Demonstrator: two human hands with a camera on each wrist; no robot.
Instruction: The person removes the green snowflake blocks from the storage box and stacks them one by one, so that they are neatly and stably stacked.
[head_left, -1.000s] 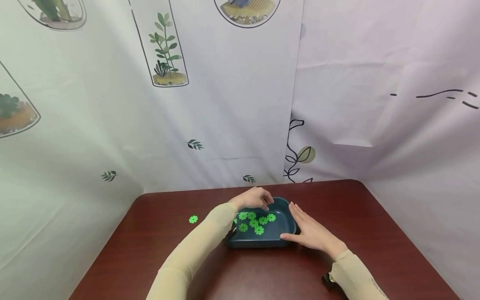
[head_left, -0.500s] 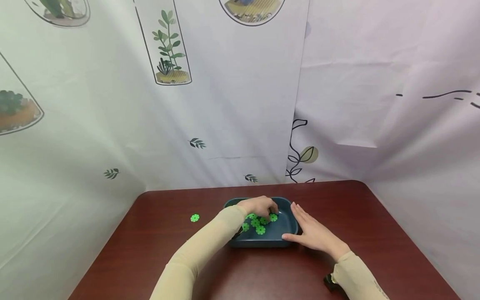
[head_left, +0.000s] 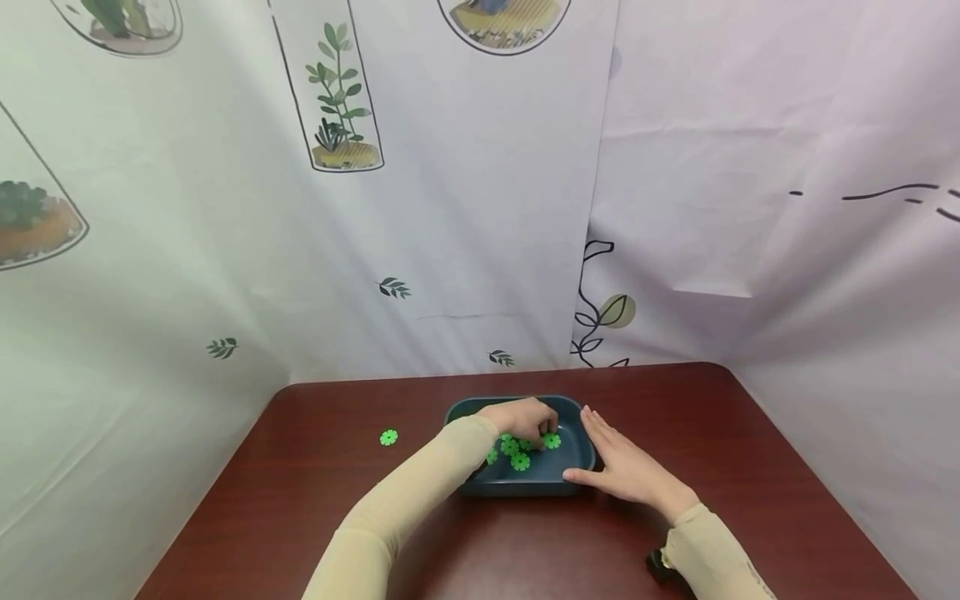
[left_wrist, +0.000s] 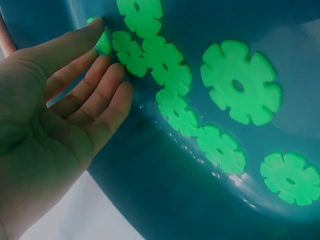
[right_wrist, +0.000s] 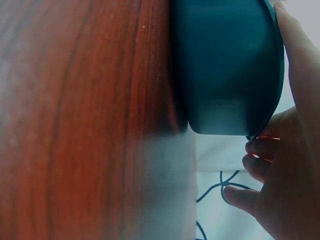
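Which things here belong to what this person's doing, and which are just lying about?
Seemingly in use:
tray, touched by the right hand
green pieces inside, the left hand among them

Seemingly lying about:
lone green piece left of the tray, though perhaps involved
dark cable in the background

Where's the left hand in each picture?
Head: the left hand is low, just right of the middle, reaching into the blue tray.
Left wrist: big, on the left side.
Right wrist: not there; that's the right hand.
Shared landmark: the blue tray, in all three.

Discs (left_wrist: 257,82) — bright green (tray (head_left: 517,488) dark teal)
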